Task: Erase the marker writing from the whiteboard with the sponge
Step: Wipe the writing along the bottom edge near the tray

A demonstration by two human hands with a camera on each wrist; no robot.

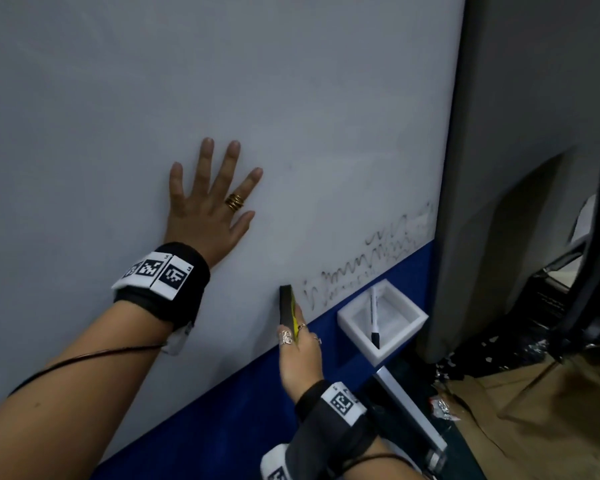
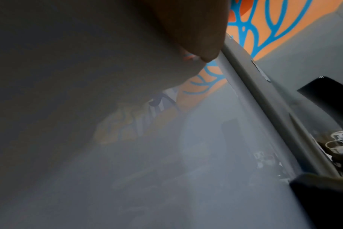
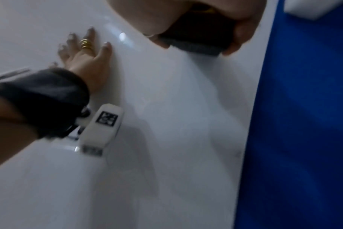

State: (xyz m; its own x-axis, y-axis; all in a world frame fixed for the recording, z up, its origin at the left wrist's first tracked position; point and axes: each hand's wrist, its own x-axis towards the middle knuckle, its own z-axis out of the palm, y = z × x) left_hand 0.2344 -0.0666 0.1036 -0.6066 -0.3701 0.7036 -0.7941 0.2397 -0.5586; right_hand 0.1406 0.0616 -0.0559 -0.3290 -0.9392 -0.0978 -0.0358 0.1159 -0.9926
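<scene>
R hand [image 1: 300, 355] gripping sponge [image 1: 287, 308] against board [image 1: 291, 98].
L hand [image 1: 210, 213] lying flat, fingers spread wide; scribbles [image 1: 368, 265] sitting just beside sponge (near board's edge).

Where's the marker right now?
In the head view, the marker stands in the white tray at the whiteboard's lower right, right of the sponge.

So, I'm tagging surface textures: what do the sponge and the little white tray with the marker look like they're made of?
The black-and-yellow sponge: seemingly soft foam, matte, a dark scrubbing layer on a yellow one. The square white tray: likely rigid foam, judging by its thick, dull, blocky walls, though moulded plastic is possible.
</scene>
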